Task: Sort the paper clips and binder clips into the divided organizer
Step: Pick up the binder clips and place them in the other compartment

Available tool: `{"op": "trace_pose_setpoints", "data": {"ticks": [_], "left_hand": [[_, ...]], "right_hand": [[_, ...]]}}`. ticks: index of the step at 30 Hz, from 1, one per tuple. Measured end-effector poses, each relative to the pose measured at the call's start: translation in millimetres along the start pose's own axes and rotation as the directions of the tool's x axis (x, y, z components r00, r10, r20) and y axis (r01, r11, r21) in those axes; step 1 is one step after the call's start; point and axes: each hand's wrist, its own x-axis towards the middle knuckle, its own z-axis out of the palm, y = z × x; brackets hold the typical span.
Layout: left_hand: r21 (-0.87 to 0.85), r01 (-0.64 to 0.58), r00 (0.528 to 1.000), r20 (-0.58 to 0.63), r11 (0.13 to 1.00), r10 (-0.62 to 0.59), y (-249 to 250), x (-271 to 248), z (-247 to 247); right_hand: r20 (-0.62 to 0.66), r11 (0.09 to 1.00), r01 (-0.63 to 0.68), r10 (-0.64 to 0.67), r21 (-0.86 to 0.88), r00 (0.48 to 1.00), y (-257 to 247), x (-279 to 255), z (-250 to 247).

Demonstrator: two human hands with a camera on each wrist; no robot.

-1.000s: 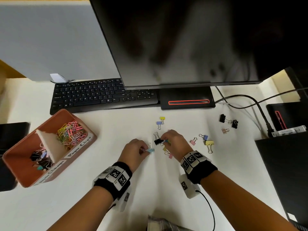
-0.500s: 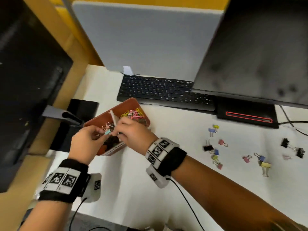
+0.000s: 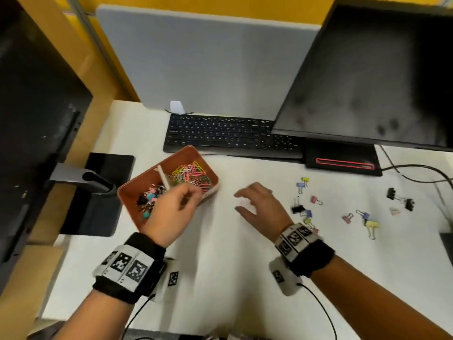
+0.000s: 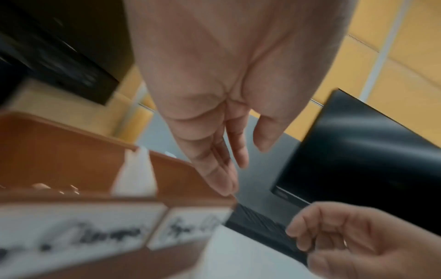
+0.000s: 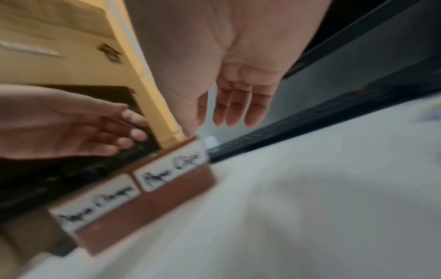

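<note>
My left hand [image 3: 171, 212] hovers over the organizer [image 3: 210, 176], fingers [image 4: 224, 169] loose and empty; my right hand [image 3: 262, 209] is spread, empty, between it and the binder clips [image 3: 304, 212] scattered on the desk [image 3: 232, 278].

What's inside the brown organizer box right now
The organizer has two compartments split by a white divider. The far one holds colored paper clips, the near one small binder clips. The left hand covers its near corner.
</note>
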Motion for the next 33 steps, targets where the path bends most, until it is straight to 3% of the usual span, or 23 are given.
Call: {"op": "trace_pose_setpoints", "data": {"ticks": [2, 4, 7, 9, 13, 18, 23, 28, 33], "left_hand": [[-0.013, -0.048, 0.992, 0.113, 0.999, 0.049, 10, 5, 37], [-0.030, -0.045, 0.972, 0.228, 0.999, 0.051, 22, 10, 76], [0.024, -0.117, 0.929, 0.357, 0.993, 0.101, 39, 20, 130], [0.073, -0.169, 0.903, 0.412, 0.983, 0.125, 48, 30, 162], [0.201, -0.197, 0.878, 0.472, 0.960, 0.082, 58, 53, 213], [0.282, -0.263, 0.872, 0.478, 0.923, 0.103, 58, 75, 250], [0.318, -0.276, 0.901, 0.415, 0.907, 0.128, 47, 79, 256], [0.210, -0.182, 0.940, 0.323, 0.960, 0.108, 48, 78, 246], [0.079, -0.148, 0.929, 0.353, 0.986, 0.111, 54, 68, 238]], "right_hand": [[-0.010, 0.973, -0.211, 0.211, -0.097, 0.977, 47, -36, -17], [0.001, 0.896, -0.414, 0.419, -0.163, 0.908, 83, -70, -34], [0.019, 0.808, -0.579, 0.584, -0.109, 0.811, 113, -103, -48], [0.036, 0.804, -0.592, 0.594, -0.051, 0.804, 125, -109, -49], [0.061, 0.840, -0.542, 0.543, -0.026, 0.838, 136, -96, -43], [0.044, 0.888, -0.459, 0.458, 0.020, 0.888, 146, -77, -43], [0.064, 0.879, -0.443, 0.439, 0.175, 0.896, 158, -74, -49], [0.090, 0.872, -0.437, 0.428, 0.222, 0.899, 167, -71, -57], [0.029, 0.904, -0.395, 0.396, 0.165, 0.918, 181, -69, -69]]}}
